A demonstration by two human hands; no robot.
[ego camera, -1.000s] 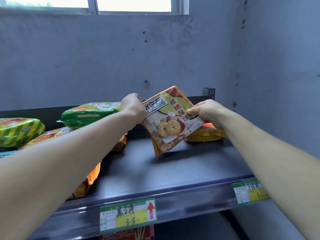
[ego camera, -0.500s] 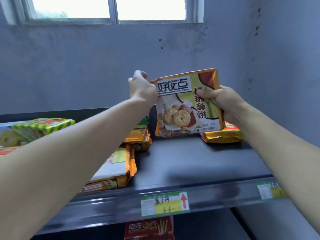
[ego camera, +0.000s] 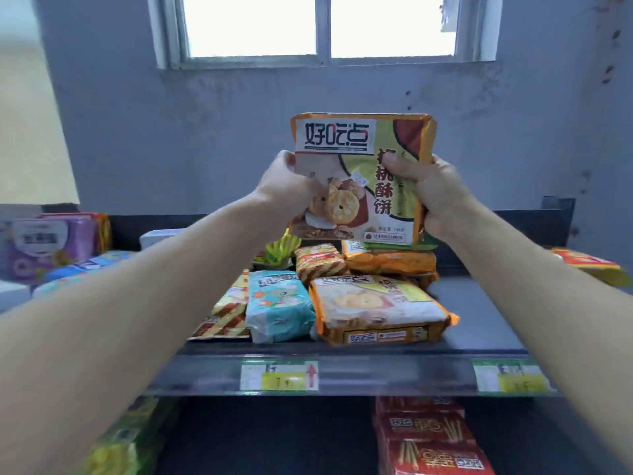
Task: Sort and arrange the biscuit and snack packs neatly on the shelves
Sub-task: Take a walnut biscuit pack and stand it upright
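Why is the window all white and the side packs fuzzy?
In the head view the window is blown out by daylight, so nothing outside shows; the purple pack at the left edge is smeared by blur, while the held biscuit pack in the middle is sharp enough to read.

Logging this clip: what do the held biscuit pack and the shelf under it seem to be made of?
The held biscuit pack is likely thin printed plastic film, glossy; it dents where the left hand and right hand grip it. The shelf is probably painted metal, dark grey and smooth with a dull sheen, though blur leaves this open.
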